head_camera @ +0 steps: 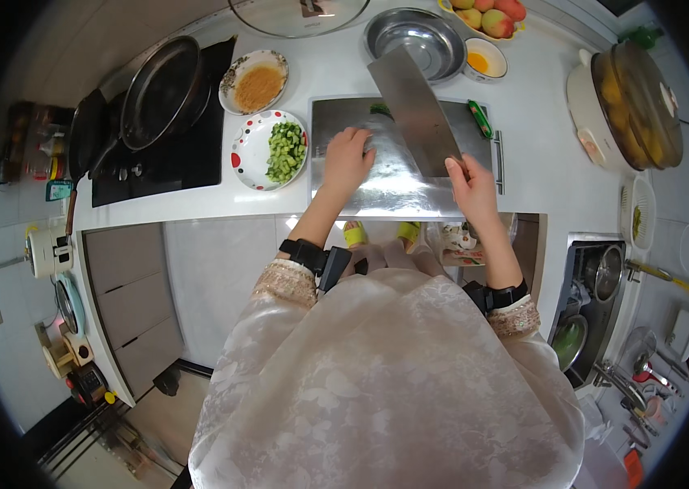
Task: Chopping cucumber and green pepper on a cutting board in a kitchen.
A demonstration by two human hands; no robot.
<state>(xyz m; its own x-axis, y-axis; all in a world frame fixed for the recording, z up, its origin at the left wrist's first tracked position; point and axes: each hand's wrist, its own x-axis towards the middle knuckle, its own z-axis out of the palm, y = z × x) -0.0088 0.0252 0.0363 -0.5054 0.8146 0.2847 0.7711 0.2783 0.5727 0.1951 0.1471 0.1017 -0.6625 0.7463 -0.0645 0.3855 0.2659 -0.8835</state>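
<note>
My right hand (474, 189) grips the handle of a wide-bladed cleaver (413, 110). The blade points up and left over a stainless steel cutting board (393, 198). My left hand (349, 158) is over the board's left part, thumb apart from the fingers, with nothing visible in it. A bit of dark green food (381, 109) lies by the board's far edge, partly hidden by the blade. At the board's far right is a slim green packet (480, 119). Left of the board, diced green vegetable, likely cucumber (286, 153), fills one side of a red-dotted white plate (251, 147).
A patterned bowl (226, 91) of tan crumbs or powder stands behind the plate. Past the board are a steel basin (414, 36) and a bowl with egg yolk (483, 63). Frying pan (161, 91) and hob (167, 177) are left; a lidded steamer (631, 110) and sink (589, 305) right.
</note>
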